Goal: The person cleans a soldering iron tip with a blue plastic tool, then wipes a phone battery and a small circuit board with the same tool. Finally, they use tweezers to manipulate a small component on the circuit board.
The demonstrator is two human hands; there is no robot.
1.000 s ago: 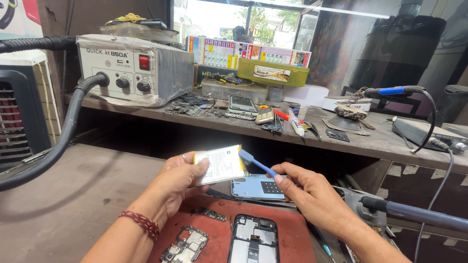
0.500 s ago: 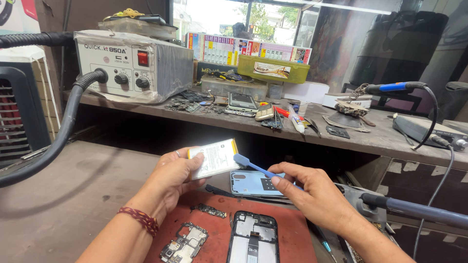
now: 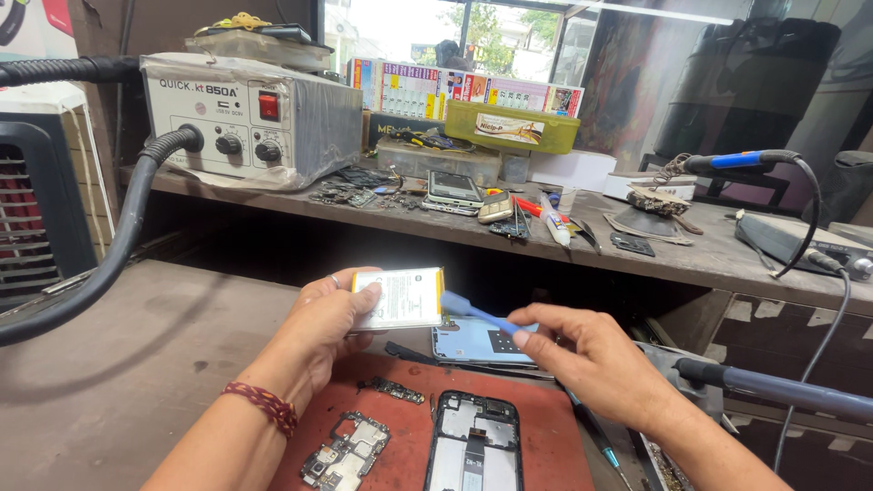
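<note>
My left hand (image 3: 320, 325) holds a flat white phone battery (image 3: 400, 298) upright by its left edge. My right hand (image 3: 596, 359) grips a blue plastic pry tool (image 3: 477, 314), and the tool's tip touches the battery's right edge. Below the hands, on a red work mat (image 3: 546, 436), lies an opened black phone frame (image 3: 475, 444), a phone circuit board (image 3: 344, 450) and a small dark board piece (image 3: 393, 390). A light blue phone back cover (image 3: 477, 341) lies behind the mat, under the tool.
A hot-air rework station (image 3: 245, 118) with a thick black hose (image 3: 109, 264) stands on the shelf at the left. The shelf holds phones, tools, a green box (image 3: 511, 125) and a soldering iron (image 3: 737, 164). Another handle (image 3: 773, 386) lies at the right.
Both hands have held their grip. The battery and pry tool have shifted slightly lower in view, with the tool tip staying at the battery's right edge.
</note>
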